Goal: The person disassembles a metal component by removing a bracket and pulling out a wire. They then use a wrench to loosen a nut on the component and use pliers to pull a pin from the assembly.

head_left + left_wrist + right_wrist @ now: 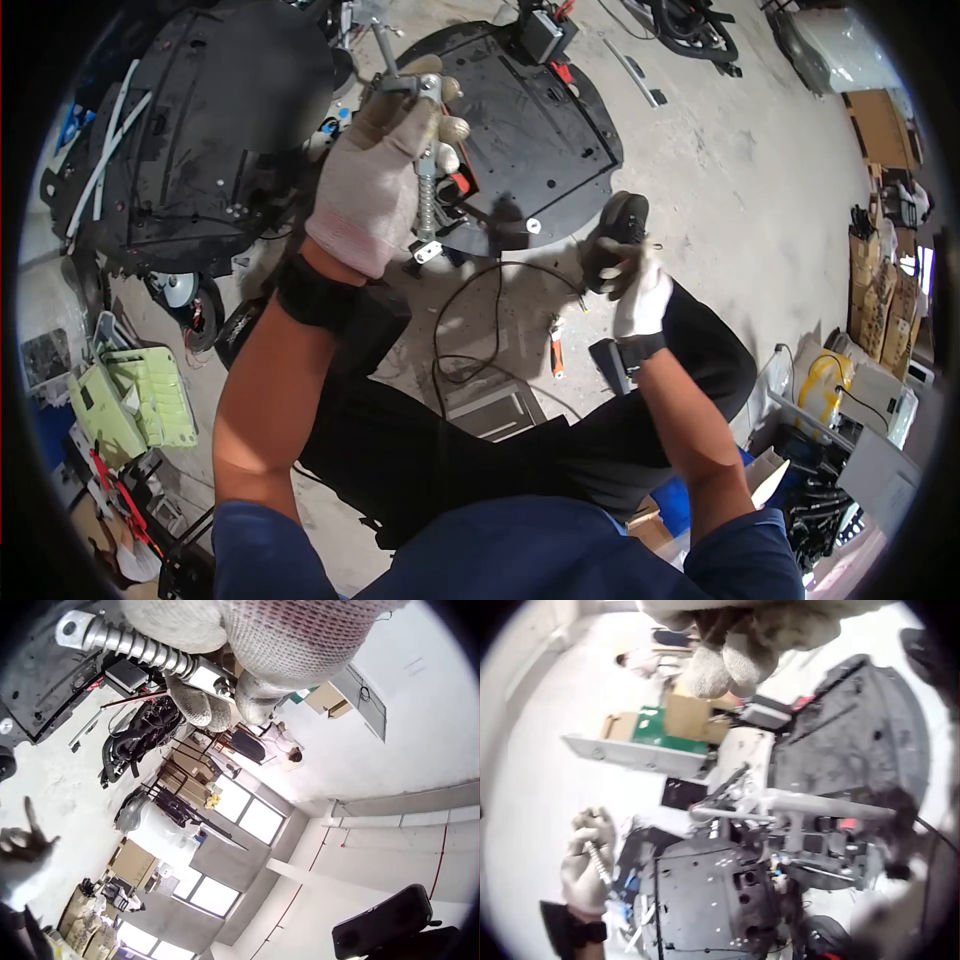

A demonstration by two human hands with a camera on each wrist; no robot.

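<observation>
My gloved left hand (365,185) grips a spring shock absorber (427,205) with a silver coil and an eye at its end. A metal rod (384,45) and a dark bracket stick out past the fingers at its top. In the left wrist view the coil (142,649) runs out from the gloved fingers. My gloved right hand (641,295) is beside my black shoe (615,235), its fingers loosely bent, with nothing visible in them. In the right wrist view its fingertips (735,667) hang at the top.
Two big black rounded panels (540,130) (220,90) lie ahead on the concrete floor. An orange-handled tool (557,347) and a black cable (437,330) lie between my legs. A green case (135,400) sits at left; boxes (885,310) line the right.
</observation>
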